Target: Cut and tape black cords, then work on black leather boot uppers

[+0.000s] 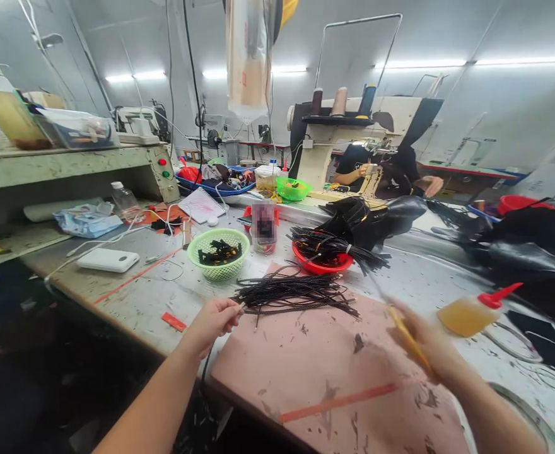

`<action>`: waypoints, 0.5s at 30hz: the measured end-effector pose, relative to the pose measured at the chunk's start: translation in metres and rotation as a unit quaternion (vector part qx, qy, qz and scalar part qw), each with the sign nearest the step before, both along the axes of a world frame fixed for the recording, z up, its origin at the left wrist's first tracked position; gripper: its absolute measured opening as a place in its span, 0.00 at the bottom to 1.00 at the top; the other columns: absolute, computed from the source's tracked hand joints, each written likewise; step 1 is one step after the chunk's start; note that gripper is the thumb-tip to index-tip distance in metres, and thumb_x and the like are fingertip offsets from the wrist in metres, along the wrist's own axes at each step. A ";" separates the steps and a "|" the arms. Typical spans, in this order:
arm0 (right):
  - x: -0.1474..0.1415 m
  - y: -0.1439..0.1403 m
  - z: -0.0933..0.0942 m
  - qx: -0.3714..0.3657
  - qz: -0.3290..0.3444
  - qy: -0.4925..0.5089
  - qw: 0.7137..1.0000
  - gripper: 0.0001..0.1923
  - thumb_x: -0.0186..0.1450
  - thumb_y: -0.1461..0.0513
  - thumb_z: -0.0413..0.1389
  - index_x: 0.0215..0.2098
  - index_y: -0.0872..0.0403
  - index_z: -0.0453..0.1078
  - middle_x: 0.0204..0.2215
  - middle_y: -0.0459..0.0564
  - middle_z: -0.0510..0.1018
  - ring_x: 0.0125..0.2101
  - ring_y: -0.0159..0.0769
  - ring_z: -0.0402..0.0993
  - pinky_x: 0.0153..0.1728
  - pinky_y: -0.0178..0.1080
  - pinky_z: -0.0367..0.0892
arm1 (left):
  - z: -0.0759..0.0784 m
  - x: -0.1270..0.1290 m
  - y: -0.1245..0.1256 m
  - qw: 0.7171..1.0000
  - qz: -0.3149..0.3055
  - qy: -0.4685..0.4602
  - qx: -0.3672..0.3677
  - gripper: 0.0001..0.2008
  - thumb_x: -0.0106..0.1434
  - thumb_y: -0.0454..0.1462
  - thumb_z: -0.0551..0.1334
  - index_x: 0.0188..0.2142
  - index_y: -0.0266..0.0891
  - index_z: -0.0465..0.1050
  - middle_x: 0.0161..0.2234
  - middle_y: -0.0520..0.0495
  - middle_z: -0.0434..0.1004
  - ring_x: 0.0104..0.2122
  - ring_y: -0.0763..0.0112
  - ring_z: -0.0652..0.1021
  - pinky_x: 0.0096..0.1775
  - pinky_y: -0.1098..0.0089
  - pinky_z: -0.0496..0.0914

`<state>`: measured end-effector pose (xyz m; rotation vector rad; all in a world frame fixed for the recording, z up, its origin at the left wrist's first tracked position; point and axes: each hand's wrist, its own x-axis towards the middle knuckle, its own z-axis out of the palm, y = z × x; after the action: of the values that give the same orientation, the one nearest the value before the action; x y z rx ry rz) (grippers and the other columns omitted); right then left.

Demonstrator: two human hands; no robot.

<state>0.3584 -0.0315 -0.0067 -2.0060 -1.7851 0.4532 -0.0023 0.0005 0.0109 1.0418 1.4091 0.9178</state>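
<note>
My left hand [215, 320] pinches the end of a thin black strip at the near edge of a pile of black strips [292, 292], which lies on the pink mat [325, 372]. My right hand [429, 343], blurred by motion, is closed around a thin yellow-handled tool [407, 337] over the mat's right side. A glue bottle [471, 312] with a red nozzle lies on its side just right of that hand.
A green basket [218, 252] of small black pieces and a red bowl [322, 261] holding bundled strips stand beyond the pile. A white power bank [108, 260] lies left. Black leather pieces [523, 246] heap at right. Another person [357, 167] sits behind a sewing machine [353, 126].
</note>
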 end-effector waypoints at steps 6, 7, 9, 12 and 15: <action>-0.119 -0.025 0.026 -0.160 0.284 0.171 0.930 0.18 0.59 0.52 0.49 0.45 0.50 0.64 0.26 0.46 0.73 0.28 0.38 0.68 0.30 0.37 0.62 | 0.000 0.004 -0.003 0.999 -0.013 -0.049 0.003 0.10 0.42 0.41 0.63 0.19 0.34 0.69 0.13 0.55 0.65 0.14 0.81 0.61 0.18 0.77 0.49; -0.129 -0.024 0.027 -0.169 0.306 0.172 0.921 0.17 0.60 0.52 0.48 0.44 0.51 0.64 0.26 0.45 0.72 0.28 0.37 0.67 0.30 0.37 0.61 | 0.000 0.004 -0.004 0.998 -0.016 -0.055 0.003 0.10 0.42 0.40 0.63 0.18 0.34 0.70 0.13 0.55 0.64 0.14 0.81 0.60 0.18 0.77 0.49; -0.142 -0.021 0.027 -0.167 0.325 0.187 0.912 0.17 0.61 0.51 0.48 0.42 0.51 0.64 0.25 0.44 0.69 0.27 0.35 0.64 0.29 0.35 0.59 | 0.002 0.003 -0.005 0.998 -0.017 -0.064 0.000 0.09 0.42 0.40 0.63 0.18 0.34 0.69 0.13 0.55 0.64 0.14 0.81 0.60 0.18 0.77 0.49; -0.150 -0.015 0.024 -0.167 0.334 0.231 0.898 0.21 0.60 0.47 0.47 0.42 0.52 0.63 0.23 0.43 0.65 0.25 0.32 0.59 0.26 0.33 0.57 | 0.002 0.002 -0.006 0.997 -0.011 -0.073 -0.005 0.08 0.42 0.39 0.63 0.18 0.34 0.69 0.12 0.55 0.63 0.14 0.82 0.59 0.18 0.77 0.48; -0.154 -0.014 0.020 -0.171 0.335 0.254 0.891 0.22 0.59 0.44 0.48 0.40 0.52 0.63 0.24 0.43 0.64 0.25 0.32 0.58 0.27 0.34 0.57 | 0.000 0.000 -0.005 0.997 -0.004 -0.077 -0.008 0.08 0.42 0.39 0.62 0.18 0.34 0.69 0.12 0.56 0.63 0.14 0.82 0.59 0.19 0.77 0.48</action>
<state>0.2045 -0.0454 0.0128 -1.1972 -2.0811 1.4396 -0.0027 -0.0046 0.0112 0.9428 1.2806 0.9589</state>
